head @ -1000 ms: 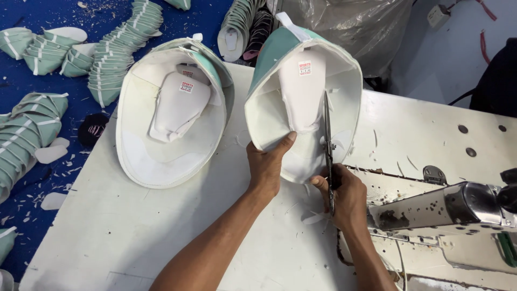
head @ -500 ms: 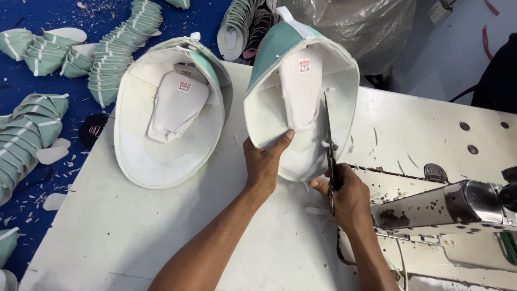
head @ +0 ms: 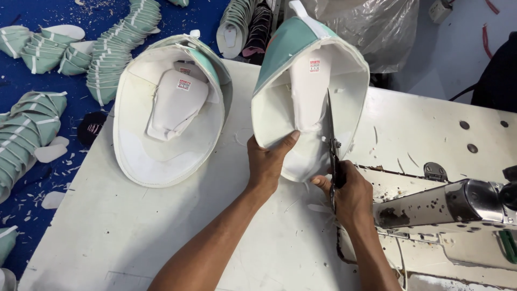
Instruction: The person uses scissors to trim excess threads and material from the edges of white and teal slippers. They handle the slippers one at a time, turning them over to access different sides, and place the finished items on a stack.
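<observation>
1. A white worktable (head: 107, 237) stands over a blue floor (head: 21, 11) strewn with scraps; a sewing machine's metal arm (head: 447, 202) lies at the table's right edge.
2. On the floor at the far left lie several stacked rows of green-and-white cap pieces (head: 32, 129); I cannot count them exactly.
3. Two white-lined cap shells are on the table. The first cap shell (head: 167, 113) lies open side up, left of both hands, untouched.
4. The left hand (head: 267, 164) grips the lower rim of the second cap shell (head: 309, 91), thumb inside, fingers curled behind, holding it tilted upright.
5. The right hand (head: 350, 194) is closed around the handles of one pair of scissors (head: 331, 137), blades pointing up inside that shell.
6. Behind, a clear plastic bag (head: 371, 27) bulges.
</observation>
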